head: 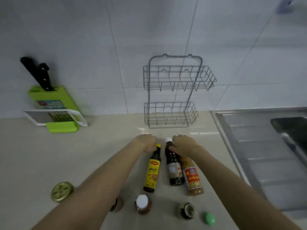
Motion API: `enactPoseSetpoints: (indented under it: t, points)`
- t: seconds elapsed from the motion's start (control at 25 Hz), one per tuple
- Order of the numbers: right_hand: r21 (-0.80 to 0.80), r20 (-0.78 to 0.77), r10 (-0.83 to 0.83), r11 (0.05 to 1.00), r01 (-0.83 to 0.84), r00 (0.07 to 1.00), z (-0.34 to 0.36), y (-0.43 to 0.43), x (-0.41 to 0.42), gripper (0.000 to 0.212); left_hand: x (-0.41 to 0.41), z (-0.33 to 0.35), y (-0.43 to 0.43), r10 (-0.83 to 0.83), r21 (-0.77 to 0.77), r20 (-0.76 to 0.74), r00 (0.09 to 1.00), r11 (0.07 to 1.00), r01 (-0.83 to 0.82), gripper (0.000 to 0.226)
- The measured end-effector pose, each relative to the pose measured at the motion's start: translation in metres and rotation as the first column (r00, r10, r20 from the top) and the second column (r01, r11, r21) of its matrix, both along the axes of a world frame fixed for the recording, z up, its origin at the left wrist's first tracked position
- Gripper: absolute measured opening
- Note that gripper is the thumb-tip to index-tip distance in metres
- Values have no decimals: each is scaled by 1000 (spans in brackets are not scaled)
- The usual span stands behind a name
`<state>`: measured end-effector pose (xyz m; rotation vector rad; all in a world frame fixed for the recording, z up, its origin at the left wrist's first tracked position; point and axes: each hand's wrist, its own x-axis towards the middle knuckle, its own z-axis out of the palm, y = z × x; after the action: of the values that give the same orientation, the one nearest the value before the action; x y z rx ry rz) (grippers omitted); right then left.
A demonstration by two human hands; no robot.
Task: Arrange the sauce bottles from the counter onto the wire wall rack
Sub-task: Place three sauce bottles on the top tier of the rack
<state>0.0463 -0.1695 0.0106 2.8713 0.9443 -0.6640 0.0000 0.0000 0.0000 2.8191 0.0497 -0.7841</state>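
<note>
An empty two-tier wire rack (172,90) hangs on the tiled wall above the counter. Three bottles stand in a row below it: a dark bottle with a yellow cap and yellow label (152,171), a dark bottle with a white cap (174,168), and an orange sauce bottle with a red label (192,178). My left hand (147,143) is at the neck of the yellow-capped bottle, fingers curled beside its cap. My right hand (184,146) grips the neck of the white-capped bottle, and its wrist hides the top of the orange bottle.
Near me stand several smaller jars: a gold-lidded jar (61,192), a white-capped jar (142,204), a dark jar (186,210) and a green cap (209,219). A green knife block (49,100) and a grater (58,117) sit at the left. A steel sink (265,146) lies to the right.
</note>
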Motion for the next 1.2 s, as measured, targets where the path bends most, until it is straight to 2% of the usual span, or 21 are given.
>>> enactPoseSetpoints:
  t: [0.28,0.44,0.56,0.68,0.8,0.92,1.0,1.12,1.2]
  points:
    - [62,-194,-121,989,135,973,-32,20,23,41,17,-41,5,189,-216,-156,969,951,-221,39]
    - [53,-227,-209,972,227,951,-46,32,28,34,26,-50,7,446,-421,-300,843,731,-537,38]
    - [48,-342,-292,944,327,893,-47,39,31,31,26,-54,4,495,-478,-328,804,648,-594,31]
    - [60,-345,-270,949,308,899,-51,40,28,37,21,-58,6,487,-541,-382,786,571,-617,25]
    - [91,-346,-313,927,364,884,-52,38,27,36,14,-50,14,508,-549,-438,742,502,-668,34]
    - [141,-271,-297,929,343,916,-40,36,26,38,10,-37,20,528,-581,-382,759,501,-641,27]
    - [249,-219,-303,902,353,928,-27,35,24,40,10,-25,24,562,-625,-284,777,506,-595,23]
    - [529,-205,-348,747,402,915,3,32,19,27,14,12,29,628,-689,-122,769,503,-521,30]
    - [688,-104,-362,646,330,926,47,30,18,26,14,66,35,639,-720,74,766,566,-403,29]
